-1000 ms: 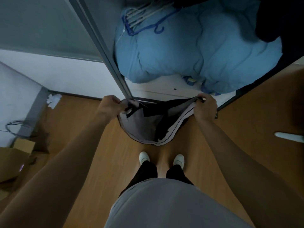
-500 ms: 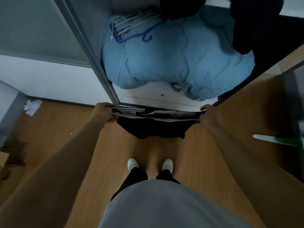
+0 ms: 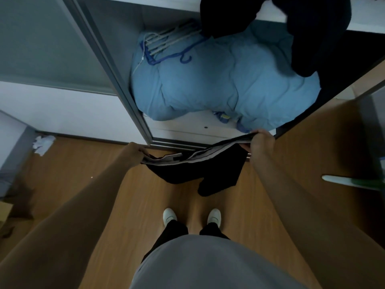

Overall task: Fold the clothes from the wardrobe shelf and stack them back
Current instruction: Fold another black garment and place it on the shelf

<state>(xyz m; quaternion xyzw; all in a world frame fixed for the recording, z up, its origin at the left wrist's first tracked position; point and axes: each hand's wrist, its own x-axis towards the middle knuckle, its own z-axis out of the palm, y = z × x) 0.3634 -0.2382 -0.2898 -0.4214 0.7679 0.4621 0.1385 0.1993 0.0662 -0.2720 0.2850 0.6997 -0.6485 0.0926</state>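
I hold a black garment with white side stripes (image 3: 200, 170) stretched between both hands, in front of the open wardrobe. My left hand (image 3: 135, 152) pinches its left end. My right hand (image 3: 261, 142) grips the right end, a little higher and closer to the wardrobe. The dark cloth hangs down below the stretched edge, above the wooden floor. More dark clothes (image 3: 308, 28) hang over the edge of a white wardrobe shelf (image 3: 270, 16) at the top of the view.
A bulky light-blue duvet (image 3: 218, 84) fills the wardrobe bottom, with white and blue hangers (image 3: 170, 43) on it. A grey sliding-door frame (image 3: 116, 80) stands left of it. Crumpled paper (image 3: 42, 143) lies on the floor at left, cardboard at far left, a white-green object (image 3: 352, 181) at right.
The garment has been pulled out flat between my hands, which moved apart. My right hand has risen toward the wardrobe, tilting the top edge. My head has tilted up, showing the shelf.
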